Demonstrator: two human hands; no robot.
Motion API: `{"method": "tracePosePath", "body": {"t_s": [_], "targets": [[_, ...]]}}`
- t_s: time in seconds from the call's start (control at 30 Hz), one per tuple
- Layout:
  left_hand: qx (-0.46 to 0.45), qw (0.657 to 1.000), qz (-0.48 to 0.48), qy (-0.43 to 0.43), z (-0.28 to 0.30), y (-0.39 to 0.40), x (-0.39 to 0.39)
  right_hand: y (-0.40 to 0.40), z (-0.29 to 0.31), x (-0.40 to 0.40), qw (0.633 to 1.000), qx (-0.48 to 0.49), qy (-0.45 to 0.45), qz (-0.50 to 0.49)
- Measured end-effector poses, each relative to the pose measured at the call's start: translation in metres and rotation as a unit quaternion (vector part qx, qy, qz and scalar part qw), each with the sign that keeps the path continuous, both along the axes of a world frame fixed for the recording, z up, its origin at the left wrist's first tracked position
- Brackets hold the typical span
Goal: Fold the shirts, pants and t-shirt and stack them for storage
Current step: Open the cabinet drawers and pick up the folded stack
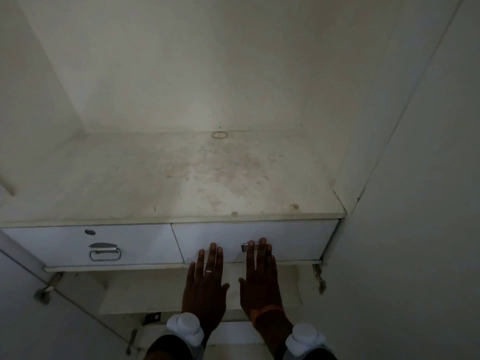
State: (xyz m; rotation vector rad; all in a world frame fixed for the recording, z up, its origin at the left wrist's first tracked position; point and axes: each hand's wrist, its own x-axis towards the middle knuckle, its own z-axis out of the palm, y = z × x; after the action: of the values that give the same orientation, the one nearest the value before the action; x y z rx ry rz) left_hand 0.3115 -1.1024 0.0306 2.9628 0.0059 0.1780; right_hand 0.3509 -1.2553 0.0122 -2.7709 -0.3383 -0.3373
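Both my hands flat, left hand (205,287) and right hand (259,281) spread, gripping nothing, fingertips on the right drawer front (293,240) likely pushing it shut; no clothes in view near them

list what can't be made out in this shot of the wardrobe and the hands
- Right drawer handle, head view: mostly covered by the right hand; its shape is unclear.
- Contents of both drawers: hidden behind the shut left drawer front and the right one.
- Clothes to fold: none in view.
- Forearms: cut off by the bottom edge.
- Left hand: contact with the drawer unclear.
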Motion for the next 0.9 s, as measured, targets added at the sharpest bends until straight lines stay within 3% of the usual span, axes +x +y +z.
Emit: {"method": "tracePosePath", "body": {"t_s": [0.33,0.63,0.9], "targets": [[-0.062,0.996,0.032,0.063,0.009,-0.017,0.008,0.001,-0.003,0.01,0.998,0.04,0.036,0.017],[-0.016,0.985,0.085,0.147,0.025,0.053,-0.064,-0.008,0.01,-0.034,0.999,-0.002,0.036,0.002],[-0.016,0.993,0.112,0.024,0.037,0.126,-0.141,0.033,0.023,-0.109,0.996,-0.035,0.077,-0.011]]}}
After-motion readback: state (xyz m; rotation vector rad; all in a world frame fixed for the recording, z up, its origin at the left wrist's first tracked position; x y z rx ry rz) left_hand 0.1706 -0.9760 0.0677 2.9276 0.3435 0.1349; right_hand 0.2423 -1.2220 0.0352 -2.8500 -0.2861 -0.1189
